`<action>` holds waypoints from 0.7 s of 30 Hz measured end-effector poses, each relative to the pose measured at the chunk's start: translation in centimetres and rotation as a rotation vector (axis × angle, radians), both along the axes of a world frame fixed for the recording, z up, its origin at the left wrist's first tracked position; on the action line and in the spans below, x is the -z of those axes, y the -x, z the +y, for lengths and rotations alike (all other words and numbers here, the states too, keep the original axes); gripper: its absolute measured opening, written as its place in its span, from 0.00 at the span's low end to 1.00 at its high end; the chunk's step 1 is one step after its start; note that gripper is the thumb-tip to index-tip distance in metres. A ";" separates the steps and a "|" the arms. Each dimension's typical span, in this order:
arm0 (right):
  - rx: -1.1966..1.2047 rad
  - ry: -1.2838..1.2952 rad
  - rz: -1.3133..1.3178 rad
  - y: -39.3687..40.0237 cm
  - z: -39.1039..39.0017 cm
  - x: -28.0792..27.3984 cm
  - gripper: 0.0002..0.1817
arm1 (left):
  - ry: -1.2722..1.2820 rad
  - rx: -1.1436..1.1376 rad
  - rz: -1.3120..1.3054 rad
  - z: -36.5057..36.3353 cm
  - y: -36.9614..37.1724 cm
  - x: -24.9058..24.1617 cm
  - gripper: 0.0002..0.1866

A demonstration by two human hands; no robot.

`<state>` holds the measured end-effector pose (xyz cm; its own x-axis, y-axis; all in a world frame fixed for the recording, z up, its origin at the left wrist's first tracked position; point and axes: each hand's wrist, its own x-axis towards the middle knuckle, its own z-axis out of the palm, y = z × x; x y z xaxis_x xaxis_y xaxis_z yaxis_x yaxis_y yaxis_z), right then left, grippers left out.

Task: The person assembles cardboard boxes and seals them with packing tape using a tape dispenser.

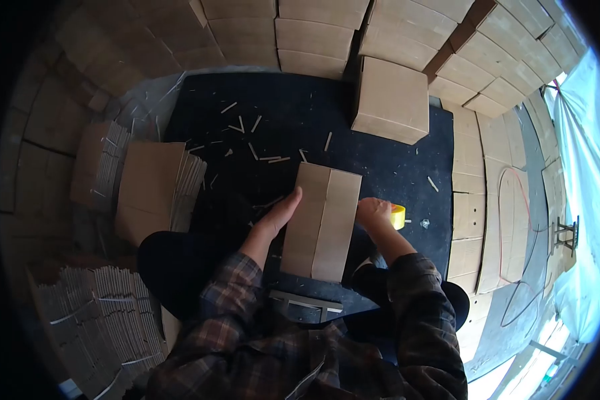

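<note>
A closed cardboard box (321, 223) stands between my knees, a seam running down its top face. Against its left side rests my left hand (280, 213), thumb at the upper edge and the other fingers mostly hidden by the box. My right hand (376, 211) is closed around a roll of yellow tape (398, 217), close beside the right side of the box.
A larger closed box (393, 97) sits at the back of the dark mat (273, 100). Cardboard scraps (253, 151) litter the mat. Bundled flat cartons (155, 187) stand at the left, with more stacks (107, 320) lower down. Stacked boxes (317, 37) line the back.
</note>
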<state>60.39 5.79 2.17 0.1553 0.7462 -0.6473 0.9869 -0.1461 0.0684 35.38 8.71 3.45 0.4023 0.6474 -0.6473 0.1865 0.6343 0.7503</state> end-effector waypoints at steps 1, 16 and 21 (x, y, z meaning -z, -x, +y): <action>-0.004 -0.004 -0.003 -0.9 0.7 -0.5 0.21 | -0.044 -0.029 0.035 -0.6 1.5 3.0 0.42; -0.066 -0.303 0.108 -3.7 6.2 -7.8 0.24 | 0.483 -0.587 -0.094 -15.7 1.7 -2.7 0.44; -0.007 -0.121 0.034 -5.8 0.2 -11.2 0.22 | -0.076 -0.458 0.197 -8.4 2.7 -1.9 0.31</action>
